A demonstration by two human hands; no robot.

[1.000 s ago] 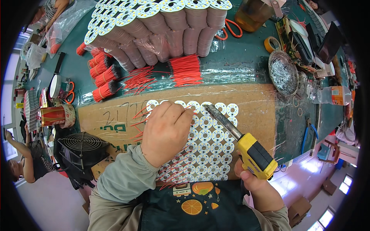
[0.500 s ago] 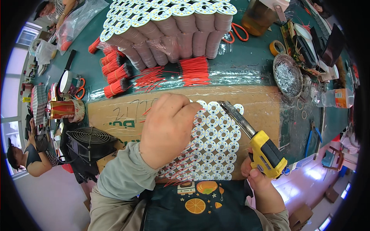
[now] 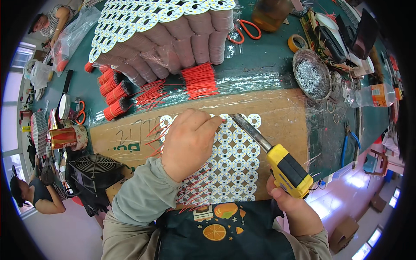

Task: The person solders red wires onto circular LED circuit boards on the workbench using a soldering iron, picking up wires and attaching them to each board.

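My left hand [image 3: 190,138] is closed in a pinch at the far row of a sheet of round white LED boards [image 3: 225,164]. A speck of red wire shows at its fingertips; the rest of that wire is hidden by the hand. Red wires [image 3: 193,188] stick out from the boards along the sheet's left side. In my right hand [image 3: 284,197] is a yellow and black soldering gun [image 3: 290,171], gripped by its handle. Its metal tip points up and left over the far row, close to my left fingertips; whether it touches a board I cannot tell.
Cardboard [image 3: 281,117] lies under the boards. Beyond it are stacked LED boards [image 3: 173,52], red wire bundles [image 3: 199,82] and a bowl of silvery bits [image 3: 311,76]. A black fan [image 3: 95,167] sits left, blue-handled pliers [image 3: 350,143] right. Other people [image 3: 43,186] are at the left.
The view has shifted, so the bench appears farther left. Against the boards, my left hand has moved right, uncovering wired boards on its left. The soldering gun's tip stays near the same boards.
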